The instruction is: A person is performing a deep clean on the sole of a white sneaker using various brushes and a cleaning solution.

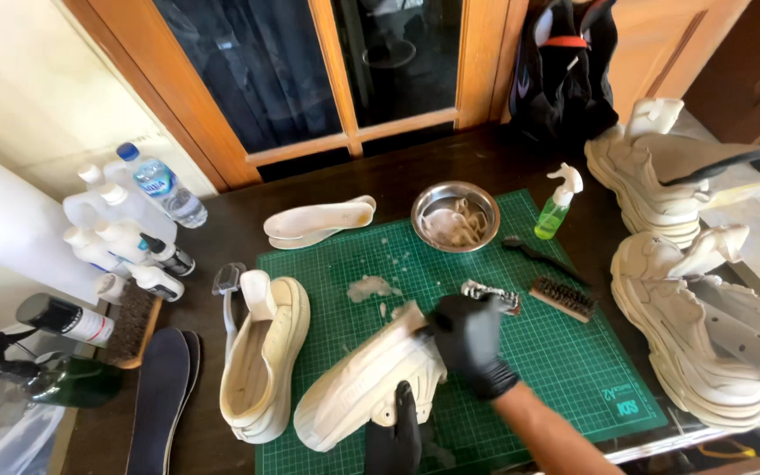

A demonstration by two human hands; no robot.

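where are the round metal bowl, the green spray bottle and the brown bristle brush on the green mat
round metal bowl (427, 204), head view, on its left rim
green spray bottle (552, 217), head view, on its green body
brown bristle brush (562, 298), head view, on its bristles

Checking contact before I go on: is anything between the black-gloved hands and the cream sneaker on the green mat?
Nothing visible. The right hand rests on the cream sneaker at its upper end; the left hand touches its lower side.
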